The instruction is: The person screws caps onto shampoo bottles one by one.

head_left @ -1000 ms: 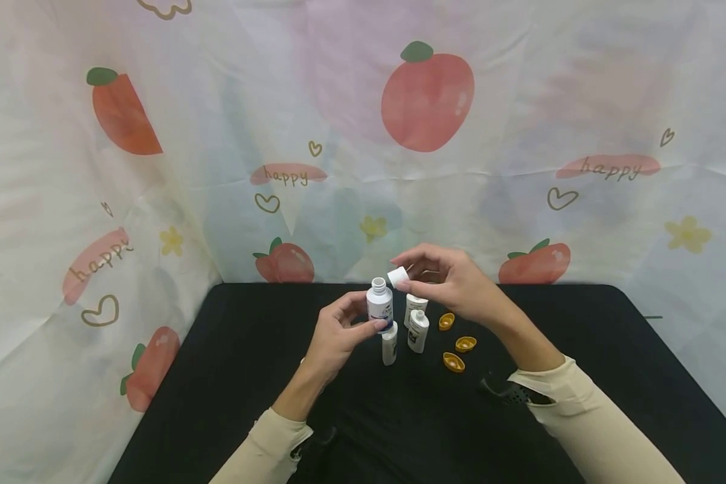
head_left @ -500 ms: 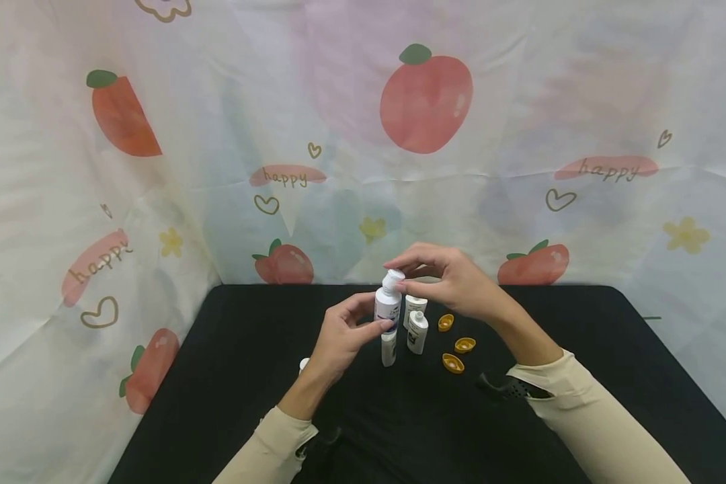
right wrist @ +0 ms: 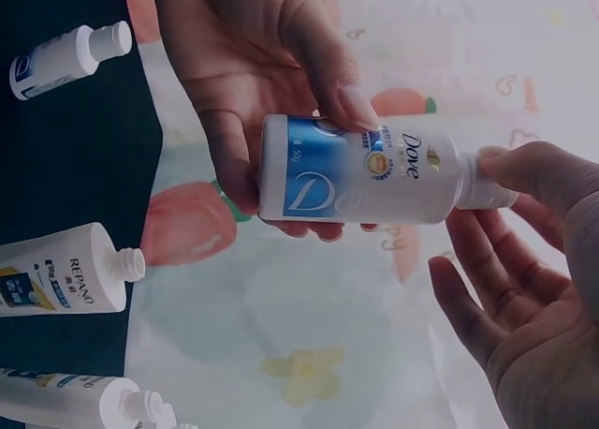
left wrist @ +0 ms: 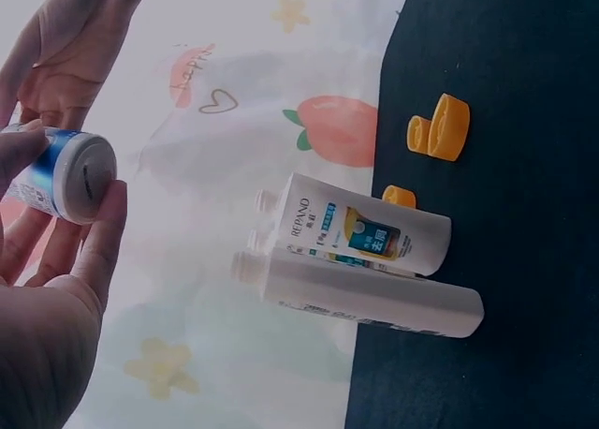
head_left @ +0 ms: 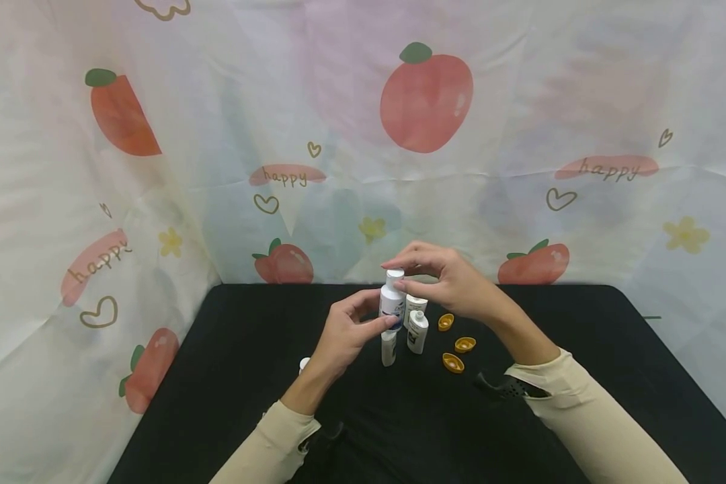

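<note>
The left hand [head_left: 349,331] grips the Dove bottle [right wrist: 360,184] while the right hand [head_left: 446,277] pinches its white cap [right wrist: 485,196]; crooked twisting might cross-thread it.

We see left hand [left wrist: 56,307] gripping blue-and-white bottle [left wrist: 86,173], base facing us; right hand [left wrist: 80,50] at its far side. Well apart, 3 white bottles [left wrist: 365,232] clustered on dark counter [left wrist: 533,260], 3 orange pieces [left wrist: 451,127] near them. Fruit-print cloth [left wrist: 234,345] behind.
</note>
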`<state>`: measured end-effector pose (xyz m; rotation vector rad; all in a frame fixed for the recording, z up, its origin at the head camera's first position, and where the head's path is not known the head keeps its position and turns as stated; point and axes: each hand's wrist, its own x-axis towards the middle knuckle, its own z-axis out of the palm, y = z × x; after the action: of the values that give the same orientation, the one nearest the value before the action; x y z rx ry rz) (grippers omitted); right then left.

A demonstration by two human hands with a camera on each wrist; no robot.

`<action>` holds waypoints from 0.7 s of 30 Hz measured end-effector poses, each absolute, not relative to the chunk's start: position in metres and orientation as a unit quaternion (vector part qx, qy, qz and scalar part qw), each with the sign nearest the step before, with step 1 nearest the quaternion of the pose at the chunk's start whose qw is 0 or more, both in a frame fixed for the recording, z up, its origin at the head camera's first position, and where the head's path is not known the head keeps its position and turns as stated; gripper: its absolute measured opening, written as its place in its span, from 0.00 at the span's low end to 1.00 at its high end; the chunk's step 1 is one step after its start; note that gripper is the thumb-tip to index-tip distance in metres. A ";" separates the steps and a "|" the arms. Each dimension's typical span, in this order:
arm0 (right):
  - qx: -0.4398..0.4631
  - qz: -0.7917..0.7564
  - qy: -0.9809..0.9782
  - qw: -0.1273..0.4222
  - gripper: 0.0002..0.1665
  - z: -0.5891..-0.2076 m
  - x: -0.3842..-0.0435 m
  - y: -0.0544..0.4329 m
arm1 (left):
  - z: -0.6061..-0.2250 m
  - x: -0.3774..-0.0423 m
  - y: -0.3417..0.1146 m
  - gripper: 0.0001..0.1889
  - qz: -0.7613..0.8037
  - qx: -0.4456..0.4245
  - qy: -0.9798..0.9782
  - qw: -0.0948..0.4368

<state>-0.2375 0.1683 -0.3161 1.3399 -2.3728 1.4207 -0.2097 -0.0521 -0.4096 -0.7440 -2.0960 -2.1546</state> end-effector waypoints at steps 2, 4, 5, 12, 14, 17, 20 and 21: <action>0.436 0.457 -0.775 0.037 0.21 -0.317 -0.238 0.169 | -0.409 -0.210 -0.052 0.20 -0.687 -0.241 -0.685 0.021; 0.438 0.452 -0.776 0.039 0.21 -0.318 -0.239 0.170 | -0.409 -0.210 -0.053 0.20 -0.680 -0.240 -0.693 0.018; 0.439 0.449 -0.777 0.039 0.21 -0.318 -0.239 0.170 | -0.409 -0.211 -0.054 0.20 -0.676 -0.240 -0.696 0.017; 0.424 0.453 -0.783 0.052 0.20 -0.320 -0.239 0.169 | -0.409 -0.211 -0.053 0.21 -0.672 -0.247 -0.698 0.018; 0.413 0.454 -0.787 0.062 0.19 -0.320 -0.239 0.168 | -0.408 -0.211 -0.052 0.21 -0.670 -0.248 -0.700 0.018; 0.403 0.452 -0.792 0.074 0.17 -0.321 -0.240 0.167 | -0.407 -0.211 -0.051 0.21 -0.670 -0.248 -0.700 0.019; 0.405 0.450 -0.792 0.078 0.18 -0.321 -0.240 0.167 | -0.406 -0.211 -0.051 0.20 -0.671 -0.247 -0.699 0.022; 0.407 0.452 -0.790 0.076 0.18 -0.321 -0.240 0.168 | -0.407 -0.211 -0.051 0.20 -0.672 -0.246 -0.698 0.024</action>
<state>-0.2395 0.1680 -0.3214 1.2208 -2.3695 1.3541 -0.2106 -0.0510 -0.4065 -0.7618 -2.1603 -2.0791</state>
